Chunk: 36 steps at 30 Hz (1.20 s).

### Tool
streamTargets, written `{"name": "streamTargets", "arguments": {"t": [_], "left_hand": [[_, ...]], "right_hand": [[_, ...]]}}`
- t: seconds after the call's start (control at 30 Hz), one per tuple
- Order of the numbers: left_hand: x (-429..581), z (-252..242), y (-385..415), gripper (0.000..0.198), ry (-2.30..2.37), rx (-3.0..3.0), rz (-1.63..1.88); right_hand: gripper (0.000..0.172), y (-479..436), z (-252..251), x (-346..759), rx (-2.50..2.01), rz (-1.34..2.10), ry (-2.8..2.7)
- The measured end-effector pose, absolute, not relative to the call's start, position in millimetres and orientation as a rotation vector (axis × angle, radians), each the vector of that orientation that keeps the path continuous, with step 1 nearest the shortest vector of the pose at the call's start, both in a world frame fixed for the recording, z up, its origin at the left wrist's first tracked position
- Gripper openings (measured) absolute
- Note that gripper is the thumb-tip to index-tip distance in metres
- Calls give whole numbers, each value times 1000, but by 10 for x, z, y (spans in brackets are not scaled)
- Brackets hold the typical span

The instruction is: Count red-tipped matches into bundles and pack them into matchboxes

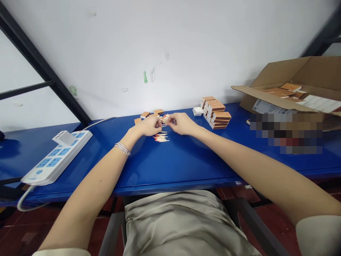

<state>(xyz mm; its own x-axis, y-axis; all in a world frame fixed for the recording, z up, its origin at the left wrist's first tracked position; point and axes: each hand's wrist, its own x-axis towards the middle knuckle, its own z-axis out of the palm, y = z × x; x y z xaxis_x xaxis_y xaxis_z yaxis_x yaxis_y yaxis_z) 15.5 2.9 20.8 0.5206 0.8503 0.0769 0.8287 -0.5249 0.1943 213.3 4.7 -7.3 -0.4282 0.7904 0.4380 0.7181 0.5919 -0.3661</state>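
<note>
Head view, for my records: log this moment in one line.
left hand: at matches; right hand: at matches; matches: loose on table; matchbox stack: right of hands

Bright light, soft shadows, wide-angle edge stretch

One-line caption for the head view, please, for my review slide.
Left hand and right hand at loose matches on a blue table, matchboxes stacked nearby, an open carton at far right.

One head-worn view faces forward and down; blue table [183, 160] near; wall [176, 32] beyond.
</note>
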Motion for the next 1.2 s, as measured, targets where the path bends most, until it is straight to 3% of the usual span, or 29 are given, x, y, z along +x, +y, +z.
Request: {"name": "streamTargets", "arguments": {"t": [0.37, 0.6, 0.93, 1.2], "left_hand": [[-82, 265, 78, 14, 1502, 2380, 392], [1, 352, -11, 19, 1392, 2382, 290], [-39, 287, 49, 22, 1379, 2391, 353], [12, 301, 25, 29, 1404, 2427, 159]], "right_hand": [[10, -142, -29, 2002, -1045, 370, -2349], [19, -45, -64, 2086, -1148, 320, -2215], [14, -106, 37, 2093, -1202, 271, -2245], [12, -90, -24, 2039, -1105, 326, -2407]]}}
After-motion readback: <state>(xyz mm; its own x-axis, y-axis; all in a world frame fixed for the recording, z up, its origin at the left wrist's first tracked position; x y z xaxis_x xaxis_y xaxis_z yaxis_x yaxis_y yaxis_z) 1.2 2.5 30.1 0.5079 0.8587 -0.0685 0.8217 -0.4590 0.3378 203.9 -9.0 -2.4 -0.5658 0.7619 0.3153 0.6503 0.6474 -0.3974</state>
